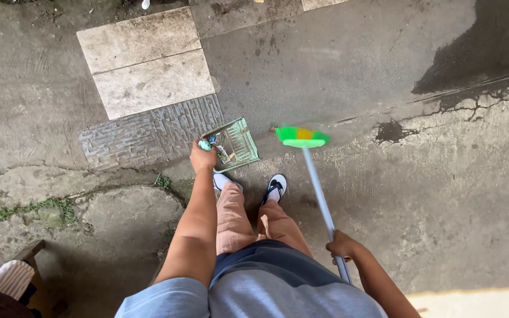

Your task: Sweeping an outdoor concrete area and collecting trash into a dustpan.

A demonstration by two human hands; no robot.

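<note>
My left hand (202, 158) grips the pale green handle of a green dustpan (238, 141) held low over the concrete, with some litter inside it. My right hand (341, 245) is wrapped around the light blue pole of a broom (319, 194), whose green and yellow head (301, 137) hovers just right of the dustpan. My feet in white and dark sandals (276, 187) stand right below the dustpan.
Cracked concrete ground lies all around, with two pale slabs (145, 62) and a patterned metal cover (151, 135) at upper left. A dark wet patch (478, 53) spreads at upper right. A wooden stool edge with striped cloth (16, 274) sits bottom left. Weeds (19, 209) grow in cracks at left.
</note>
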